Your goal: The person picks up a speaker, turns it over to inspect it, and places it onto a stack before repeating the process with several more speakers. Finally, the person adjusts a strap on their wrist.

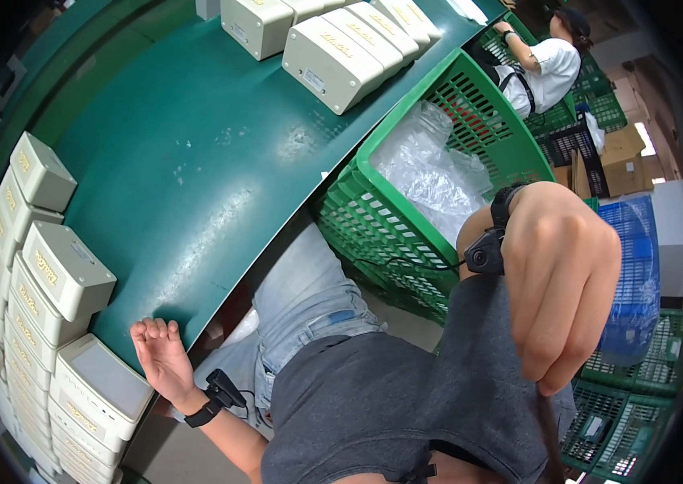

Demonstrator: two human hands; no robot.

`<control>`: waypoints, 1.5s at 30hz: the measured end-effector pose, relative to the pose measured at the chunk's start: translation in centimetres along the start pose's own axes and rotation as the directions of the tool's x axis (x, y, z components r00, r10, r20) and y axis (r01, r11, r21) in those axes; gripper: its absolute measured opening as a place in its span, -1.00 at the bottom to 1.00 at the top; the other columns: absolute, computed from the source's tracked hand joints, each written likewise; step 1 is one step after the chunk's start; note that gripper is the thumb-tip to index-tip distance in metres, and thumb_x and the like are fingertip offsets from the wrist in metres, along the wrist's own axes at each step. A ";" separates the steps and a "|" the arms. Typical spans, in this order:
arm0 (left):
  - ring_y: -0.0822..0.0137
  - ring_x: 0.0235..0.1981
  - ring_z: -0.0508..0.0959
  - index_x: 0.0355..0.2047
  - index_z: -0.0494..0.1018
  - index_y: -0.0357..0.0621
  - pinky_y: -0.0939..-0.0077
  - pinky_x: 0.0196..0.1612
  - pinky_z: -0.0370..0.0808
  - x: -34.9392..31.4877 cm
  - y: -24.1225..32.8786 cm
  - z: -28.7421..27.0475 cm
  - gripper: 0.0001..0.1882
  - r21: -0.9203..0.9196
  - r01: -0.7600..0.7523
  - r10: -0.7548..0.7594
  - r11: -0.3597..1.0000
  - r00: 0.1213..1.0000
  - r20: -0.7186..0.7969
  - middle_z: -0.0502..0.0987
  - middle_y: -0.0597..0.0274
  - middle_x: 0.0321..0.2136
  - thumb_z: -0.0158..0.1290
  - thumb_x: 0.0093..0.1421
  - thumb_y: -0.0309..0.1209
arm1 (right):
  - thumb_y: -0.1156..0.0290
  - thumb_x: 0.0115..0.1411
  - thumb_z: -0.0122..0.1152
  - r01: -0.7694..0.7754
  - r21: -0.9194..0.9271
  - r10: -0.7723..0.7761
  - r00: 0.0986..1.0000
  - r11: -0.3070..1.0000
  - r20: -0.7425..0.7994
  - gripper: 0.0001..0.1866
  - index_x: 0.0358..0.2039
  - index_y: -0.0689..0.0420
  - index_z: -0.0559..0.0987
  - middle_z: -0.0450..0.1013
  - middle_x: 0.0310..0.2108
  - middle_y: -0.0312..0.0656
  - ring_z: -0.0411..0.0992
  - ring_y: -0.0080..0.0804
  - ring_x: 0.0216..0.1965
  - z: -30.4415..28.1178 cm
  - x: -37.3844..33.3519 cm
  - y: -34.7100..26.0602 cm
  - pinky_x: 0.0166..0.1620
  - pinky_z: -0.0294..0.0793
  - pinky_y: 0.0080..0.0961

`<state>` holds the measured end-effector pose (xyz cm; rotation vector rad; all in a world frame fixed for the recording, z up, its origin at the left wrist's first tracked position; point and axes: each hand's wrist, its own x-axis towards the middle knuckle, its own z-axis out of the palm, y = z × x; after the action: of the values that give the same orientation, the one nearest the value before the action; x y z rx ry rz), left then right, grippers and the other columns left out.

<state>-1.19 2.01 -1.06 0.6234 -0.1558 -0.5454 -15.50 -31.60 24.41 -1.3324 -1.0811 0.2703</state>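
My left hand point(162, 360) is at the near edge of the green table point(220, 161), palm up with fingers loosely curled and nothing in it. Nearest to it stands a stack of cream box-shaped housings point(103, 379); the hand does not hold them. My right hand point(563, 282) is raised very near the camera, its back showing. Its fingers point down and press together, the tips partly hidden. A dark, blurred strip shows just below them; whether it is held cannot be made out.
A green slatted crate point(382, 181) holding clear plastic bags point(438, 173) stands beside the table. More cream housings point(341, 60) sit at the table's far side. A person in white point(547, 73) works beyond. Blue point(636, 266) and green crates point(628, 427) stand at right.
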 end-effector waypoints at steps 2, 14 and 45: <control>0.38 -0.30 0.28 -0.19 0.26 -0.18 0.41 -0.10 0.27 -0.2 0.7 -0.1 -0.83 0.025 -0.016 0.017 1.000 1.000 -0.018 0.27 0.26 -0.35 -0.11 0.25 -0.40 | 0.68 0.11 0.03 0.019 -0.019 -0.018 1.000 1.000 0.010 -0.86 -0.50 0.44 0.56 0.44 -0.50 0.08 0.47 -0.48 -0.58 0.0 0.0 0.6 -0.52 0.49 -0.77; 0.39 -0.29 0.31 -0.16 0.27 -0.19 0.43 -0.10 0.29 0.0 -0.5 -0.6 -0.79 -0.018 -0.011 0.013 1.000 0.996 0.094 0.31 0.28 -0.31 -0.11 0.26 -0.35 | 0.48 0.15 0.10 0.519 0.095 -0.511 0.854 0.850 -0.095 -0.81 -0.41 0.40 0.52 0.49 -0.45 0.11 0.49 -0.31 -0.51 1.0 -1.2 -5.8 -0.58 0.43 -0.65; 0.25 -0.17 0.41 -0.15 0.29 -0.22 0.35 0.02 0.32 -0.2 -0.1 -0.1 -0.77 -0.174 -0.008 0.024 0.985 0.996 0.087 0.39 0.12 -0.26 -0.16 0.28 -0.33 | 0.46 0.04 0.17 -0.239 -0.627 0.338 0.940 0.741 0.042 -0.92 -0.42 0.15 0.52 0.41 -0.58 -0.22 0.43 -0.29 -0.56 1.7 6.4 19.1 -0.52 0.40 -0.44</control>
<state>-1.42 2.10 -1.18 0.4275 -0.1950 -0.5649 -5.76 -20.52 10.58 -2.1148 -1.1340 0.2620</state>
